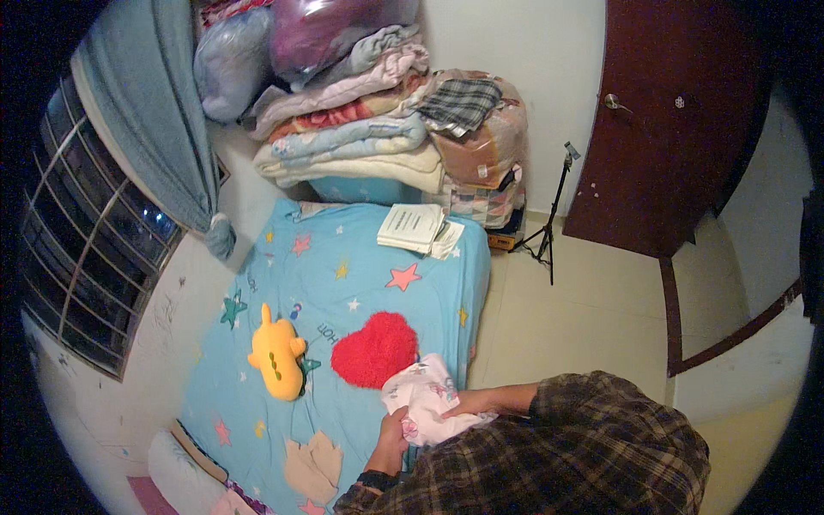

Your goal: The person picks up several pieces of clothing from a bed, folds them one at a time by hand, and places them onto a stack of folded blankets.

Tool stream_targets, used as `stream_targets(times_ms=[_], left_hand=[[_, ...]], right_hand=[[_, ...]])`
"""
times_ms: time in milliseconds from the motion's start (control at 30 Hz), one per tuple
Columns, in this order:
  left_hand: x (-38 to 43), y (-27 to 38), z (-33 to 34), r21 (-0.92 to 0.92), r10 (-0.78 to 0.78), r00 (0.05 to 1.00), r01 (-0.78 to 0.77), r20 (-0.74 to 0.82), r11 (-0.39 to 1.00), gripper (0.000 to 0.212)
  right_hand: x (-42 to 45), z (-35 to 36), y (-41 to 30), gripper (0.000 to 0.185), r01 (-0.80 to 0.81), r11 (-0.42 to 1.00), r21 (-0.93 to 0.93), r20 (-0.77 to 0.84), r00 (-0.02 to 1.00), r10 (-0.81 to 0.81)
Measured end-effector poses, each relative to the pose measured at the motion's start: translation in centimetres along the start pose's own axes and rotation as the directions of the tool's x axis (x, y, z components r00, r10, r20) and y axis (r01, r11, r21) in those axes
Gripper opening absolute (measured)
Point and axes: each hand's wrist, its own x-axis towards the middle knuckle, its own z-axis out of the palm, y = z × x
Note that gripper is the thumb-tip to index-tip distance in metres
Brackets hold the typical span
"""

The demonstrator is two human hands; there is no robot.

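Observation:
A white cloth with a pink floral print [428,386] is bunched up at the near edge of the bed. My left hand [393,430], with a dark band on its wrist, grips the cloth's lower left side. On the cloth's right side, my right hand [473,402] also holds it, fingers partly hidden by the folds. Just beyond the cloth lies a fluffy red heart-shaped cushion [375,351], which the cloth's edge meets. To its left rests a yellow plush toy [278,360] with small green marks. Everything lies on a blue star-patterned bedsheet [367,290].
Beige folded fabric [313,467] lies near the pillow [183,473]. Papers and books [412,227] sit at the bed's far corner. Stacked quilts [354,151] and a plaid cloth [460,103] stand behind. A black tripod [547,235] is on the floor before a dark red door [650,129].

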Motion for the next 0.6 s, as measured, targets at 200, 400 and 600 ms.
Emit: stream_targets(times_ms=[200,400,600], left_hand=[[2.2,1.2,8.3,0.037,0.061,0.991,-0.066,0.117,0.997,0.034],[4.0,3.2,5.4,0.303,-0.114,0.993,0.097,0.040,0.948,0.037],[10.0,4.7,3.3,0.308,-0.173,0.985,0.156,0.028,0.938,0.034]], right_hand=[[-4.4,-7.7,-1.8,0.045,0.187,0.967,0.171,-0.309,0.942,-0.128],[-10.7,-12.3,-6.6,0.047,0.396,0.875,0.278,-0.630,0.763,-0.145],[-16.6,-17.1,-5.3,0.042,0.587,0.762,0.273,-0.846,0.523,-0.100]])
